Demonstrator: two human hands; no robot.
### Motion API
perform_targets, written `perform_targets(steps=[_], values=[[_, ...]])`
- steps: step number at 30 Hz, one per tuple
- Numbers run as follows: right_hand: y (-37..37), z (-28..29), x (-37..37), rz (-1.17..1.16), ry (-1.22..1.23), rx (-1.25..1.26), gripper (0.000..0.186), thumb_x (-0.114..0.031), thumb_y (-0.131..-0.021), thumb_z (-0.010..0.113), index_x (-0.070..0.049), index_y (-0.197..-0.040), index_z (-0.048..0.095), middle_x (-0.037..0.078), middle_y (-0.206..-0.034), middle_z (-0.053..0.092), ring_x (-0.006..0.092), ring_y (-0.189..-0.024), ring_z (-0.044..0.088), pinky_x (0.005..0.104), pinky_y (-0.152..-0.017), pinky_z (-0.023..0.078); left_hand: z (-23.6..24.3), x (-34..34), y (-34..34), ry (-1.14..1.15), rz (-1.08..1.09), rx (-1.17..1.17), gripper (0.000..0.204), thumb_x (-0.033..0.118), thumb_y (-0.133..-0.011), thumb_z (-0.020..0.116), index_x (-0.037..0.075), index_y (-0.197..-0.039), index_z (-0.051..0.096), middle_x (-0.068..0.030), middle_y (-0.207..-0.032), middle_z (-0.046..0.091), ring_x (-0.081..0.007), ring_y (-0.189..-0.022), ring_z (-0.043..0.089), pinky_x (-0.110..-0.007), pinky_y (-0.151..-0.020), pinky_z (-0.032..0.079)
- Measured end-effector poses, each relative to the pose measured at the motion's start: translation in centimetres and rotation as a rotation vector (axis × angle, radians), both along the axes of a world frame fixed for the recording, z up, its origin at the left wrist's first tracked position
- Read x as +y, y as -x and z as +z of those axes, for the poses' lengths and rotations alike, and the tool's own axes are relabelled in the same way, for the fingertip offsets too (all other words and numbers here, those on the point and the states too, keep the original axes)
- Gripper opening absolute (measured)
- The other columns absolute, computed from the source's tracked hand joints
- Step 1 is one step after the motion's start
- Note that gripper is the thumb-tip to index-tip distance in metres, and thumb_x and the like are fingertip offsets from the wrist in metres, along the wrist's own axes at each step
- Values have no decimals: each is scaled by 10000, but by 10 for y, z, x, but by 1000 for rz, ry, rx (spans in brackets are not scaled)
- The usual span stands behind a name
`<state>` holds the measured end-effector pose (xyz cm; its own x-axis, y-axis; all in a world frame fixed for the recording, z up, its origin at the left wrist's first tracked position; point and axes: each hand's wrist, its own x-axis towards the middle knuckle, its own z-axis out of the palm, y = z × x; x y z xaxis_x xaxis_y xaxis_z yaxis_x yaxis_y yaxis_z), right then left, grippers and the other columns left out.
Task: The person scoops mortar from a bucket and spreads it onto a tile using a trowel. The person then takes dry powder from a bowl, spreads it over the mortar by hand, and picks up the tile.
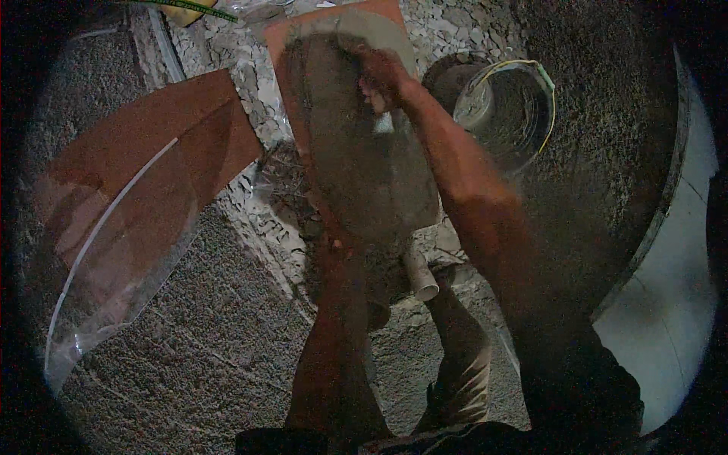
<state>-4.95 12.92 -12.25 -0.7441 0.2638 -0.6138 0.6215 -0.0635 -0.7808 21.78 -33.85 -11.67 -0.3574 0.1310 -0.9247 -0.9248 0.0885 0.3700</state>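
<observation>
A long terracotta-coloured tile (282, 87) lies before me, its upper face mostly covered with wet grey mortar (353, 159). My right hand (385, 80) is closed in a fist over the far half of the tile. It grips what looks like a trowel, of which only a pale glint shows below the fingers. At the near left corner of the tile is my left hand (332, 246), closed on the tile's edge; most of its fingers are hidden in shadow and under the tile.
Right of the tile stands a round bucket (544, 114) smeared inside with mortar. A short pipe end (423, 280) sticks up near the tile's near edge. Another terracotta tile (174, 129), partly under clear plastic, lies left. Broken rubble (258, 98) borders rough ground; a pale smooth surface (660, 334) curves along the right.
</observation>
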Motion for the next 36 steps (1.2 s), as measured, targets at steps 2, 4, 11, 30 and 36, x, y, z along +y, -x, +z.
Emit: perform_targets(steps=[2,4,11,30,36], values=[[10,-22,36,446,-591,108,561,-349,-954,664,-88,-1419,492,121,-821,672,310,-670,676,477,-646,583,1,29,-2,-17,-39,7,660,468,-1014,649,75,-1496,428,-100,-1285,593,-257,-1057,644,-415,-865,586],[12,-44,48,836,-1065,36,561,-241,-910,663,-106,-1434,515,157,-917,719,326,-777,724,473,-700,600,5,37,-6,-11,-73,14,659,482,-1010,645,73,-1485,441,-99,-1269,598,-253,-1045,645,-413,-859,585],[25,2,37,960,-1185,574,370,-262,-951,628,-63,-1263,642,149,-853,722,335,-709,714,440,-656,595,14,26,-3,47,-127,44,664,534,-997,634,66,-1444,486,-94,-1214,616,-241,-1004,649,-406,-836,580],[-95,106,20,593,-248,-438,332,-335,-1037,590,-38,-1154,681,52,-666,632,166,-586,642,340,-580,570,62,13,42,187,-532,348,728,672,-961,602,46,-1333,607,-81,-1063,665,-207,-893,658,-386,-775,566],[-278,97,-4,905,-306,-5,416,-348,-1100,489,-17,-1302,640,162,-1127,642,278,-1039,641,450,-934,529,43,58,12,29,-180,252,713,604,-926,715,38,-1345,610,-79,-1059,669,-224,-933,675,-369,-822,588]])
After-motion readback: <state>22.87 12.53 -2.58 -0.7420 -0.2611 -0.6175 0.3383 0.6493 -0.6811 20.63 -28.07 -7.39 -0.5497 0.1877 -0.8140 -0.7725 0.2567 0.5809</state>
